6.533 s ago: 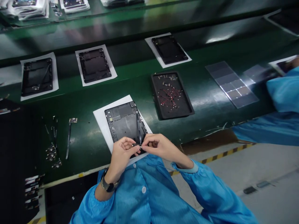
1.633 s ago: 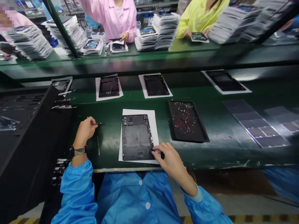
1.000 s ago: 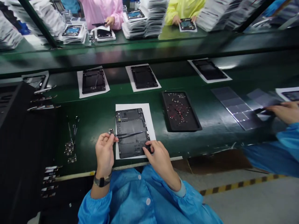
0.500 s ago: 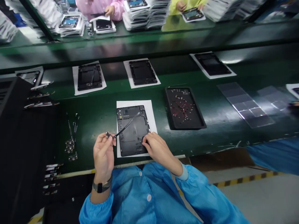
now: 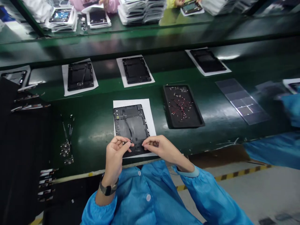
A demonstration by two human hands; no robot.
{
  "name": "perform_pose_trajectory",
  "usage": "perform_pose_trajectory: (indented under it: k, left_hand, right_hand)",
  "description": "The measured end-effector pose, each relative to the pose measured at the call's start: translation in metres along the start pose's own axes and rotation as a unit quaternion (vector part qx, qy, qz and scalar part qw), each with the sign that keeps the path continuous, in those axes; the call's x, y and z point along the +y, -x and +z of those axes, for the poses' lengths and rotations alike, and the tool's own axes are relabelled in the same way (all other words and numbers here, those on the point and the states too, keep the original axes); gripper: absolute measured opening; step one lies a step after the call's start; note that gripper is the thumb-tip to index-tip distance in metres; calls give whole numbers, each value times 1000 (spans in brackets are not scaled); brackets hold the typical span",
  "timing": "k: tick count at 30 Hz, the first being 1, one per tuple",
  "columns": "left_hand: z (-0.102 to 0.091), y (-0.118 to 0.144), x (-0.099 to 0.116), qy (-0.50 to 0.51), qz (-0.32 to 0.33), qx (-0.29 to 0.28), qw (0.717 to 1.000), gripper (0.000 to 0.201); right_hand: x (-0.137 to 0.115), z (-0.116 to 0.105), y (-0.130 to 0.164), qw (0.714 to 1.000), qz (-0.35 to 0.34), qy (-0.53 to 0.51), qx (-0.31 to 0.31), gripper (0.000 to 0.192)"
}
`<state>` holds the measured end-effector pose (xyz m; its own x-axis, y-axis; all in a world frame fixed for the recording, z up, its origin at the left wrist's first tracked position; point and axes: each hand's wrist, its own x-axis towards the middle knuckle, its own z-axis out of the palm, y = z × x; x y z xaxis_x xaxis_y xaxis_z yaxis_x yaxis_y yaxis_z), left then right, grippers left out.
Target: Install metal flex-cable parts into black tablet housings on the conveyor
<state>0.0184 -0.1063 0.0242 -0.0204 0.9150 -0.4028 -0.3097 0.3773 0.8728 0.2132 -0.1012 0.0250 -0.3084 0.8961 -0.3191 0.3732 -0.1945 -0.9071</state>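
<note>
A black tablet back housing (image 5: 138, 125) lies on a white paper sheet (image 5: 147, 107) in front of me. My left hand (image 5: 117, 153) is over its lower left part, thumb and fingers pinching a small circuit board with a black flex cable (image 5: 128, 125). From the pinch the cable runs up across the inside of the housing. My right hand (image 5: 161, 148) hovers at the housing's lower right edge, thumb and fingertips pressed together. Whatever those fingertips hold, if anything, is too small to make out.
Right of the housing stands a black tray (image 5: 184, 106) of small red-wired parts. More flex cables (image 5: 67, 147) lie at the left. Farther back, several housings on paper, one a tablet housing (image 5: 137, 70), line the green bench. Clear plastic sheets (image 5: 242, 101) lie at the right; a co-worker's blue sleeve (image 5: 290, 106) shows there.
My left hand has moved right with the small board, over the housing, and the cable now bends down across it. My right hand stays near the lower right edge. The view has shifted slightly.
</note>
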Motion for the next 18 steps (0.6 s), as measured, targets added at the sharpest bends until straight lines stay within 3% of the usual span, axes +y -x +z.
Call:
perform_pose_trajectory:
  k: [8,14,18]
  left_hand:
    - [10,10,-20,-165,-6,-43,985,11]
    - [12,9,-24,-201,-7,-74,977,17]
    - [12,8,-27,-230,-5,-72,971,16]
  right_hand:
    - [2,2,-1,999,0,-32,13,18]
    - [3,11,4,993,-67,80,50,13]
    - [-3,13,6,984,-73,152,54,13]
